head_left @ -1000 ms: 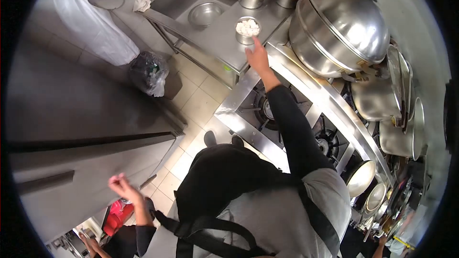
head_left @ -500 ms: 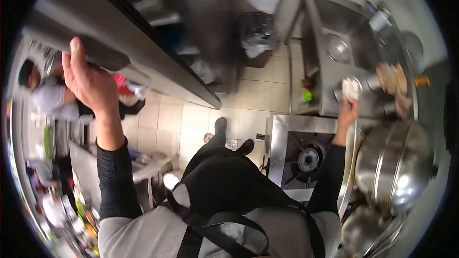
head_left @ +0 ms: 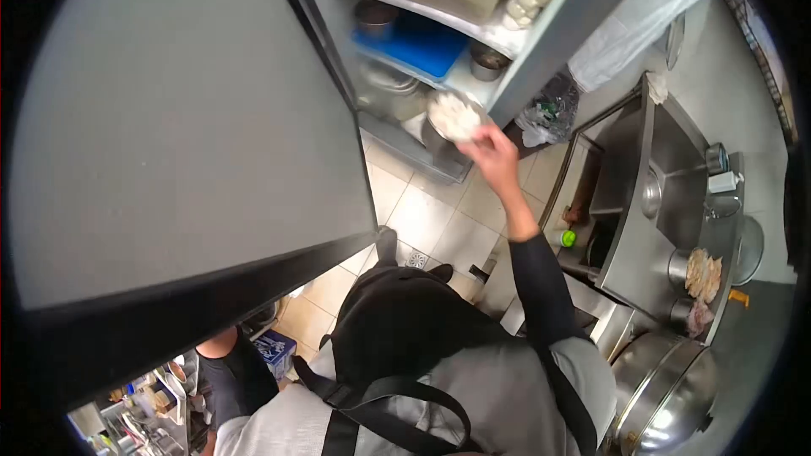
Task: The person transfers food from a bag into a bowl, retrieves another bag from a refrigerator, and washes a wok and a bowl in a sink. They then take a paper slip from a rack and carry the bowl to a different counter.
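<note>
Position check: small round steel bowl of white food pieces is upper centre of the frame, in the air at the mouth of the open steel cabinet, about level with its lower shelf. Right hand reaches up from lower centre on a black sleeve, fingers closed on the bowl's near rim. The hold looks one-sided, taken from the edge, with nothing seen under the base. Left hand: not in view. Just above and left of the bowl, a flat blue tray lies on a shelf with a small steel pot at its right end. Blurred steel vessels crowd the space beneath. Large grey cabinet door stands open across the left half of the frame. Right of the cabinet: black rubbish bag on the pale tiled floor, then a steel sink counter. Risk, as judged: a rim-only hold on an outstretched arm could let the bowl tip and shed pieces onto the tiles. The bowl could also knock the crowded vessels or the shelf edge, since free room there looks scant.
</note>
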Tool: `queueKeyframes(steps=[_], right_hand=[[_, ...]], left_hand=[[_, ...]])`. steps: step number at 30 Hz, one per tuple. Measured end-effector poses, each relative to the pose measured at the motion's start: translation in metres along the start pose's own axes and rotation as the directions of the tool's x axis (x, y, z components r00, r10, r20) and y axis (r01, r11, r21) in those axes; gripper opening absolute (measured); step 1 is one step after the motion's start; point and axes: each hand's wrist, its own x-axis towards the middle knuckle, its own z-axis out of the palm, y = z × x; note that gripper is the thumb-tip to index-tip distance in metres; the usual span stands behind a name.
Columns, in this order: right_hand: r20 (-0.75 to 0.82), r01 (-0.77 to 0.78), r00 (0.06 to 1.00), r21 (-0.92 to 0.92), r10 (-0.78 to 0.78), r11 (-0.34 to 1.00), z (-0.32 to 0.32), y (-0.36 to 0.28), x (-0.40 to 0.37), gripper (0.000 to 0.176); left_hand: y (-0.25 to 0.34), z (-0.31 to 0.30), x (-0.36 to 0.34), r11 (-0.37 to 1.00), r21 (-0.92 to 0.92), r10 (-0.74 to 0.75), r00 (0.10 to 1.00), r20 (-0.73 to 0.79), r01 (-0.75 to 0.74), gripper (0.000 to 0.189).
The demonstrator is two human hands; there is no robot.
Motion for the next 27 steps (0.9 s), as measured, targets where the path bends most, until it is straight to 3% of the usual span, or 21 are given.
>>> queueKeyframes(steps=[1,2,3,5,6,8,11,13,15,16,17,18,19,21,22,23,25,27], right_hand=[[-0.034,0.135,0.989,-0.159,-0.142,0.978,0.023,0.022,0.035,0.025],[-0.066,0.109,0.99,-0.162,-0.121,0.981,0.041,0.04,0.067,0.028],[-0.133,0.206,0.961,-0.251,-0.244,0.946,0.058,0.058,0.099,0.03],[-0.169,0.232,0.929,-0.424,-0.328,0.876,0.076,0.065,0.149,0.03],[-0.175,0.236,0.926,-0.424,-0.335,0.874,0.084,0.071,0.171,0.03],[-0.34,0.091,0.897,-0.487,-0.284,0.869,0.097,0.081,0.204,0.034],[-0.322,0.035,0.922,-0.487,-0.217,0.873,0.098,0.111,0.238,0.033],[-0.231,0.096,0.931,-0.592,-0.282,0.8,0.093,0.128,0.237,0.05],[-0.233,0.026,0.96,-0.488,-0.158,0.873,0.096,0.087,0.193,0.051],[-0.203,0.193,0.931,-0.433,-0.304,0.88,0.096,0.104,0.169,0.049],[-0.165,0.218,0.94,-0.375,-0.297,0.901,0.095,0.098,0.127,0.044],[-0.107,0.208,0.947,-0.51,-0.301,0.835,0.093,0.123,0.091,0.038],[-0.064,0.084,0.991,-0.365,-0.115,0.927,0.089,0.11,0.04,0.033],[0.012,0.015,1.0,-0.32,-0.012,0.947,0.074,0.133,-0.04,0.024],[-0.012,0.121,0.991,-0.378,-0.136,0.918,0.059,0.14,-0.086,0.018],[-0.044,0.005,0.999,-0.3,-0.019,0.954,0.046,0.187,-0.122,0.016],[-0.155,-0.215,0.971,-0.228,0.182,0.95,0.016,0.201,-0.188,0.015],[-0.21,-0.226,0.961,-0.212,0.181,0.951,-0.02,0.176,-0.228,0.014]], left_hand=[[-0.003,-0.009,-0.004,1.0,0.002,-0.015,1.0,-0.002,0.015,0.014],[-0.008,-0.015,-0.007,1.0,0.0,-0.028,1.0,0.0,0.028,0.013],[-0.011,-0.02,-0.009,0.999,-0.001,-0.041,0.999,-0.002,0.041,0.013],[-0.017,-0.025,-0.01,0.998,-0.007,-0.064,0.998,0.013,0.064,0.012],[-0.019,-0.029,-0.011,0.997,-0.011,-0.073,0.997,0.014,0.073,0.012],[-0.022,-0.03,-0.011,0.996,-0.022,-0.086,0.996,0.024,0.087,0.011],[-0.025,-0.021,-0.013,0.993,-0.063,-0.102,0.994,0.029,0.104,0.011],[-0.025,-0.014,-0.016,0.989,-0.099,-0.11,0.994,0.027,0.112,0.01],[-0.024,-0.004,-0.016,0.98,-0.166,-0.105,0.994,0.021,0.107,0.01],[-0.021,0.001,-0.015,0.974,-0.202,-0.1,0.995,0.027,0.104,0.011],[-0.02,0.007,-0.012,0.966,-0.236,-0.095,0.995,0.04,0.102,0.011],[-0.019,0.014,-0.008,0.957,-0.272,-0.088,0.995,0.053,0.099,0.011],[-0.017,0.021,-0.004,0.948,-0.305,-0.078,0.995,0.064,0.094,0.011],[-0.01,0.037,0.001,0.922,-0.377,-0.056,0.994,0.093,0.087,0.012],[-0.004,0.048,0.005,0.907,-0.413,-0.044,0.994,0.104,0.083,0.012],[0.0,0.06,0.01,0.89,-0.448,-0.031,0.992,0.121,0.082,0.012],[0.014,0.093,0.025,0.851,-0.517,-0.009,0.986,0.168,0.096,0.013],[0.034,0.132,0.04,0.812,-0.571,0.008,0.975,0.222,0.123,0.014]])
